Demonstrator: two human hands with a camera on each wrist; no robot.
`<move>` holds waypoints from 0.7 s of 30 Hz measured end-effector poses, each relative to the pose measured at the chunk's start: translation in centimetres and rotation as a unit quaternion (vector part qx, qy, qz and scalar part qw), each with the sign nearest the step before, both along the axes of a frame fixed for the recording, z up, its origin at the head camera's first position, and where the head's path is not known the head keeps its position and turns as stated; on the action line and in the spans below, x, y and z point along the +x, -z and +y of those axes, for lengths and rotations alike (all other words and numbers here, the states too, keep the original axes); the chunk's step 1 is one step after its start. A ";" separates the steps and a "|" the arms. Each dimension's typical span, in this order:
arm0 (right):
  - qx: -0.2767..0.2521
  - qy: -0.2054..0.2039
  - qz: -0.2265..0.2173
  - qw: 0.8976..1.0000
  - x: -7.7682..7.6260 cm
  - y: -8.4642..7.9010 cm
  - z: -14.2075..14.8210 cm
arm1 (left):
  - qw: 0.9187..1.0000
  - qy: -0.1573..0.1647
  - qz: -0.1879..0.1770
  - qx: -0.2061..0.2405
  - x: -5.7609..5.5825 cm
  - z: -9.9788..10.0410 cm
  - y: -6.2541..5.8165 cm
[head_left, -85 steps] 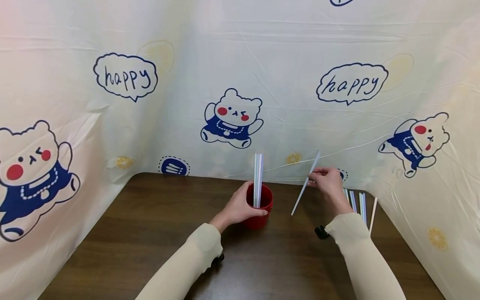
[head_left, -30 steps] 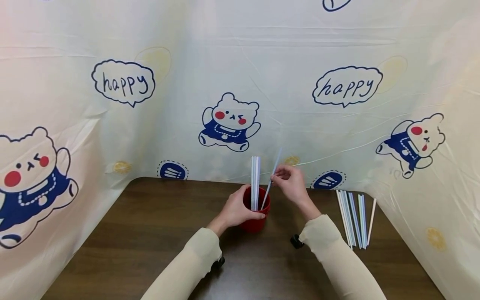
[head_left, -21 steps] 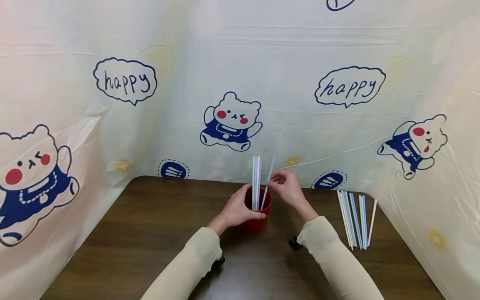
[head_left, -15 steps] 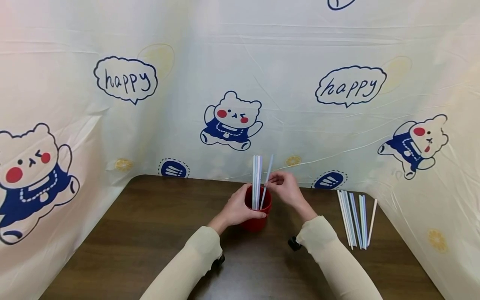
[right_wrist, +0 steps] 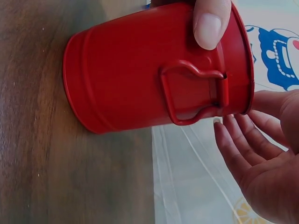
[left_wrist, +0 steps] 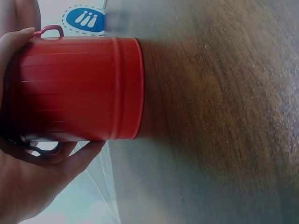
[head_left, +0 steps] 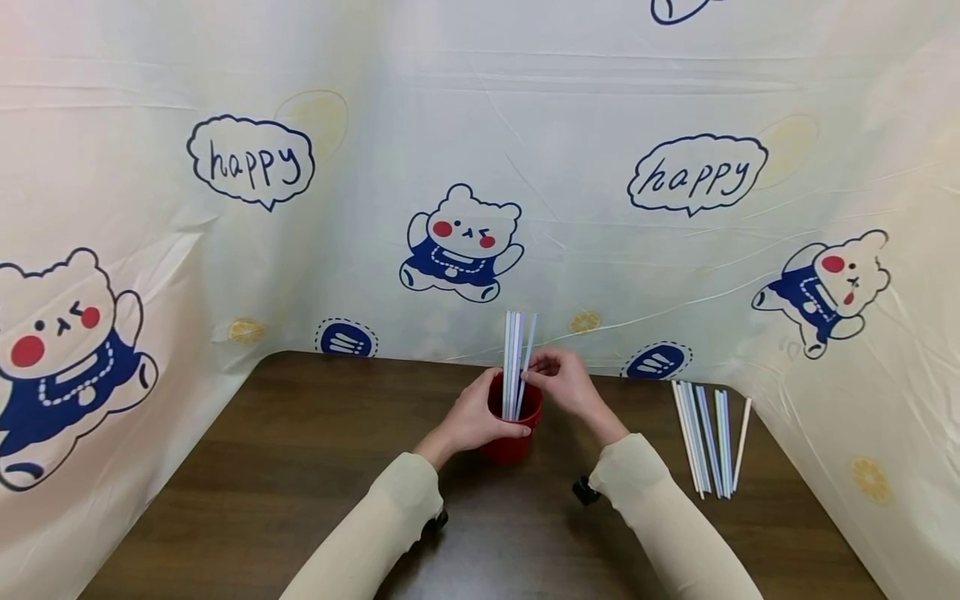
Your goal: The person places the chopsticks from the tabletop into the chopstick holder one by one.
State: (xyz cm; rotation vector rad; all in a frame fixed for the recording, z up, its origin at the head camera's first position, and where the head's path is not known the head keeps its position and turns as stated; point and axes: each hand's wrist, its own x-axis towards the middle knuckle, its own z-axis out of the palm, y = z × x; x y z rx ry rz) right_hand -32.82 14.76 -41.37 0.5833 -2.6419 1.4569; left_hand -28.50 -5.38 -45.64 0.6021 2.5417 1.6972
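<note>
My left hand [head_left: 474, 417] gripped a red bucket [head_left: 508, 451] at lower center; my right hand [head_left: 567, 385] pinched a pale stick [head_left: 530, 340], slightly tilted, its lower end inside the bucket. Beside this stood a bundle of upright sticks [head_left: 513, 358]. Loose sticks [head_left: 709, 438] lay on the brown desk [head_left: 300, 467] at lower right; printed cloth [head_left: 555, 142] filled the upper frame.

We see the right hand [head_left: 572, 385] shifted left to the red bucket [head_left: 510, 450]; its pale-blue straw [head_left: 529, 342], earlier outside, now reaches inside, more upright, closer to the bunched straws [head_left: 513, 354]. The loose straws [head_left: 705, 442], earlier part-hidden, show fully.
</note>
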 end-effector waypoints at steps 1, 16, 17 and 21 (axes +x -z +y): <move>0.002 0.000 -0.001 1.000 0.1 0.0 0.1 | 1.000 -0.001 -0.001 0.001 0.0 0.0 0.0; 0.155 0.070 0.063 0.983 0.1 -0.8 5.1 | 1.000 -0.008 -0.007 -0.020 -0.1 0.0 0.3; 0.174 0.078 0.071 0.979 0.0 -0.8 5.5 | 1.000 -0.008 -0.006 -0.021 -0.1 0.0 0.2; 0.246 0.110 0.088 0.959 -0.3 -0.1 7.6 | 1.000 -0.011 -0.004 -0.019 0.0 0.0 0.1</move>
